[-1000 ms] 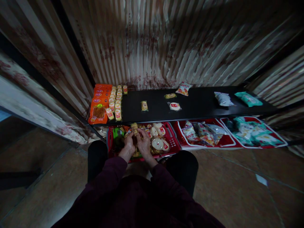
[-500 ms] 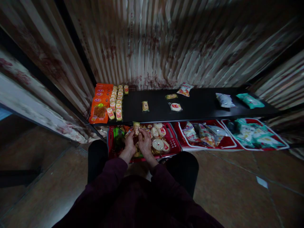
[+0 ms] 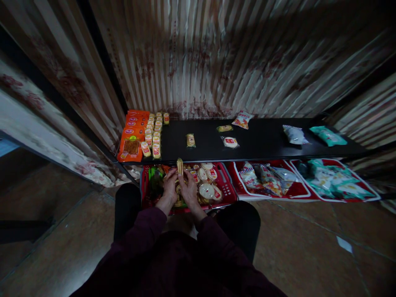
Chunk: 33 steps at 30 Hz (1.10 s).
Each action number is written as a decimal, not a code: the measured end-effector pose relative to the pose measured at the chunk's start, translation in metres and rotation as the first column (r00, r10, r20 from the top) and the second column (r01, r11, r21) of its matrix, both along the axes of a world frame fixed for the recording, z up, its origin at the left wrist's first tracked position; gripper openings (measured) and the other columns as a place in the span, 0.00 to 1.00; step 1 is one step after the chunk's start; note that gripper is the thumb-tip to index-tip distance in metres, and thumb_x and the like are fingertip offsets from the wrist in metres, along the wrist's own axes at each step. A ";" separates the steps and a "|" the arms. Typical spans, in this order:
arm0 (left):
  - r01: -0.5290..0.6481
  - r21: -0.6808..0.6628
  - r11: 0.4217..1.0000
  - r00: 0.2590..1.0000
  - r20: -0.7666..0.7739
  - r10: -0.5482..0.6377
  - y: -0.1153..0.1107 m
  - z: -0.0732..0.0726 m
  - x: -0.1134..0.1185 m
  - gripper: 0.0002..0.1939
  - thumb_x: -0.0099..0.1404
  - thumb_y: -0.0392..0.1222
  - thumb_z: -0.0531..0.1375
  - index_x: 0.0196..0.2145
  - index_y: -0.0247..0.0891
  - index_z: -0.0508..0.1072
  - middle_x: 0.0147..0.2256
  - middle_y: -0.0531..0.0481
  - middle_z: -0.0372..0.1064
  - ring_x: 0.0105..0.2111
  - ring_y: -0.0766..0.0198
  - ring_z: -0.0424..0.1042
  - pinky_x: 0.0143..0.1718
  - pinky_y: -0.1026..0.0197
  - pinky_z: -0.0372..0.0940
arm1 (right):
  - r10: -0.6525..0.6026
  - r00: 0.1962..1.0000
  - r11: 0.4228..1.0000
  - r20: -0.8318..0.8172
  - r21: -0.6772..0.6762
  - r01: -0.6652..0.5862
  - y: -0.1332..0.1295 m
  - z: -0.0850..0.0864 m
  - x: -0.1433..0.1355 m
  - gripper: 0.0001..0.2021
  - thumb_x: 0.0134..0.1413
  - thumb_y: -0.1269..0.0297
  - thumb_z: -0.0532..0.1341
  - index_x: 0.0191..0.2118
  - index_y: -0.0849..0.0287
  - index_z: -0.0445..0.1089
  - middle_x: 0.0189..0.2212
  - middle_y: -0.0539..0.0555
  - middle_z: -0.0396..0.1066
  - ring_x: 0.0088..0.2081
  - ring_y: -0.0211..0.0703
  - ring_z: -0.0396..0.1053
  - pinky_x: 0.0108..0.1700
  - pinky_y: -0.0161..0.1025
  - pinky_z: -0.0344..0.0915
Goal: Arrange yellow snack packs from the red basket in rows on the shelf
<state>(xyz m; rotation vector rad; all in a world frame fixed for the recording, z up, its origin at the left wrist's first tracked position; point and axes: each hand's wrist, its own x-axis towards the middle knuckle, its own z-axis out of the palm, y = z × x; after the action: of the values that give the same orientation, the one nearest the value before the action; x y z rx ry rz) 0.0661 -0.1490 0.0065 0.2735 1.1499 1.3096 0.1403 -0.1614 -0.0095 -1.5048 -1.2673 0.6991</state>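
Yellow packet [image 3: 180,166] points its long axis toward the black shelf [image 3: 206,151].

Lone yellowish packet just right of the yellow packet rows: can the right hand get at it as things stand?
Probably yes: the right hand is close, and only bare shelf lies before the lone packet, though another packet seems to occupy that hand.

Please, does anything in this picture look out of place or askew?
Yes, two. A white scrap-like piece lies alone on the floor at right, away from the shelf and baskets. On the shelf, one red-and-white bag sits askew at the back edge, unlike the neat orange packs.
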 end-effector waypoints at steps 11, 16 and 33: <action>-0.024 0.036 0.999 0.999 -0.020 0.025 -0.002 0.000 0.001 0.14 0.48 0.37 0.64 0.36 0.39 0.76 0.34 0.49 0.74 0.36 0.63 0.71 0.36 0.64 0.64 | 0.048 0.988 0.997 -0.146 -0.054 -0.057 0.004 0.001 -0.003 0.21 0.56 0.52 0.55 0.51 0.58 0.67 0.46 0.57 0.72 0.43 0.45 0.71 0.46 0.42 0.67; -0.062 0.118 0.991 0.991 -0.108 0.075 0.003 -0.001 0.002 0.10 0.49 0.30 0.61 0.32 0.38 0.76 0.36 0.48 0.74 0.40 0.63 0.71 0.44 0.62 0.63 | 0.014 0.993 0.995 -0.117 -0.092 -0.024 0.008 -0.003 -0.002 0.21 0.55 0.53 0.55 0.50 0.58 0.68 0.46 0.57 0.72 0.44 0.46 0.70 0.49 0.43 0.65; -0.112 0.247 0.963 0.933 -0.307 0.187 0.042 0.013 -0.007 0.14 0.49 0.24 0.58 0.31 0.40 0.75 0.34 0.48 0.72 0.38 0.62 0.68 0.50 0.59 0.59 | 0.011 0.999 1.000 -0.048 -0.020 -0.012 0.061 0.001 -0.003 0.20 0.55 0.56 0.54 0.51 0.59 0.65 0.44 0.60 0.74 0.43 0.47 0.72 0.47 0.45 0.67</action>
<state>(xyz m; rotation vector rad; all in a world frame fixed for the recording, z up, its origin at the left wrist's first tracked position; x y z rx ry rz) 0.0593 -0.1069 0.0197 0.5996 1.3210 1.5749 0.1368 -0.1004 -0.0082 -1.4893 -1.2368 0.7538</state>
